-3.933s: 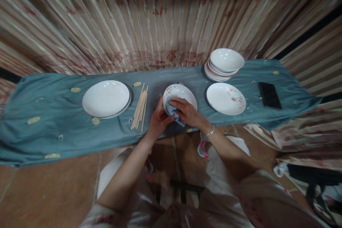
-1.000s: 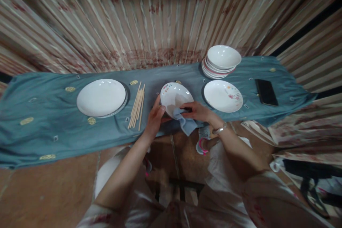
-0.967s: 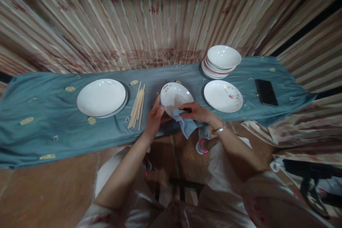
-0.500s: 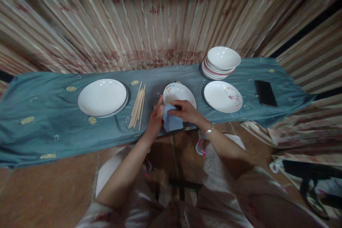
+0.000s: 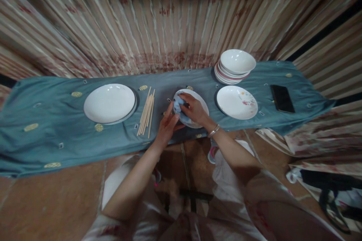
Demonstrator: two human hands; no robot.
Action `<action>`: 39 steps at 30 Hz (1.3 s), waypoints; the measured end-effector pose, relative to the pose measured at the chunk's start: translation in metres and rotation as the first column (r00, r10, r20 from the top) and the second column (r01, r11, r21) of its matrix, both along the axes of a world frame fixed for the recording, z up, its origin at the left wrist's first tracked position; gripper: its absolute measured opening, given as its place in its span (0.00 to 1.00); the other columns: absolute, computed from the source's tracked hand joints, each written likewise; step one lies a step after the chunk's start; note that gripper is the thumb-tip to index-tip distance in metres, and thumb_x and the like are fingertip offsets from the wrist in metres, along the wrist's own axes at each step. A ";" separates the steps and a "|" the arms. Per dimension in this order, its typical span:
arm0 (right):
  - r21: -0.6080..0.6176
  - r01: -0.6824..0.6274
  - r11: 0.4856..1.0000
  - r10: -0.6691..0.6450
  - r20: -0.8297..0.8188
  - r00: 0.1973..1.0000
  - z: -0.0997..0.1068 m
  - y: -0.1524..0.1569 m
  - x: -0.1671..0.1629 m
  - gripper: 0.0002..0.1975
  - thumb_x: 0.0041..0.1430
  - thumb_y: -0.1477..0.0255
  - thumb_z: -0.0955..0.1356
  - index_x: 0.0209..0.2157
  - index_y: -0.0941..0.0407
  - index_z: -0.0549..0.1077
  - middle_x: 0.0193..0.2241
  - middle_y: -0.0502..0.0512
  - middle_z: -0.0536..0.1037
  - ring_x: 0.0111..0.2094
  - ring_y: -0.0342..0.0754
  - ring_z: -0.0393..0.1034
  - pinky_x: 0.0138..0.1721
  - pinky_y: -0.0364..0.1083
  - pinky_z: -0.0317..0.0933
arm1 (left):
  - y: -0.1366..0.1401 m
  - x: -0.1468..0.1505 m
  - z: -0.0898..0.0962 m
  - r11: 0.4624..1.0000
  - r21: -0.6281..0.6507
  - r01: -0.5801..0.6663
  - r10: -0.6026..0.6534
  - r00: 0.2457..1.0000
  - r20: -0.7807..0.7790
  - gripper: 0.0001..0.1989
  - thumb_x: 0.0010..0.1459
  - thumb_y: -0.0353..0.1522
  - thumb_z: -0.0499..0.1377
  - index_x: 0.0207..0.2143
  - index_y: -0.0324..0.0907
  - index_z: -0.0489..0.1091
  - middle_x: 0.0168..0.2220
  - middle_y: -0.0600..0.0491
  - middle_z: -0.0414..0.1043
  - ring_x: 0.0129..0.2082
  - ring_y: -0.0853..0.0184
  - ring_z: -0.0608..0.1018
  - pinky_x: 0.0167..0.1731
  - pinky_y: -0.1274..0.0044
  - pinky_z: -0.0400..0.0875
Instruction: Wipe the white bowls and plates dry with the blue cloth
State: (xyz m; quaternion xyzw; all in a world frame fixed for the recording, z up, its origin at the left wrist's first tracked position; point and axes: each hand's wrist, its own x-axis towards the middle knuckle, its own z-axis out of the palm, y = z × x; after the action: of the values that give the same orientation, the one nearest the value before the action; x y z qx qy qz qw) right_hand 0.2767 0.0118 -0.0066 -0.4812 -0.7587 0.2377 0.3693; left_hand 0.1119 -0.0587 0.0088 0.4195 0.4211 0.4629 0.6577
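Note:
A white plate (image 5: pixel 201 102) is at the table's front middle, tipped slightly toward me. My left hand (image 5: pixel 166 126) grips its left rim, thumb on top and fingers reaching beneath. Bunched in my right hand (image 5: pixel 194 109) is a light blue cloth (image 5: pixel 178 102), pressed against the plate's upper left inside surface. The cloth and my fingers cover much of the plate's face. Left of my hands lie several wooden chopsticks (image 5: pixel 146 115) in a loose bundle. On the right a white plate with a flower print (image 5: pixel 236 102) rests on the table.
A stack of large white plates (image 5: pixel 109 103) sits at the left. Behind the flowered plate stands a stack of bowls (image 5: pixel 236 62). A black phone (image 5: pixel 282 98) lies at the far right. The table has a teal cloth (image 5: pixel 68 120); a pleated curtain (image 5: pixel 169 26) hangs behind it.
My right hand has moved the cloth from the plate's near left edge up and across to its far left part. The cloth, earlier hanging over the edge, is now bunched up.

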 end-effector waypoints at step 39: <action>-0.359 -0.262 0.896 0.272 -0.024 0.962 0.068 -0.054 0.056 0.19 0.53 0.74 0.71 0.49 0.57 0.79 0.39 0.52 0.82 0.38 0.47 0.74 0.44 0.44 0.64 | 0.025 -0.004 -0.018 0.787 0.611 0.086 0.374 0.721 -0.583 0.31 0.49 0.43 0.72 0.54 0.46 0.71 0.46 0.47 0.75 0.45 0.58 0.78 0.50 0.63 0.73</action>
State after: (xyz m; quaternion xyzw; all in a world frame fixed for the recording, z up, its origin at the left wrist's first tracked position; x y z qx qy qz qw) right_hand 0.3332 -0.0421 0.0613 -0.4350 -0.7660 0.4142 0.2291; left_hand 0.1076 -0.0335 -0.0092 0.7073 0.4951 0.4384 0.2498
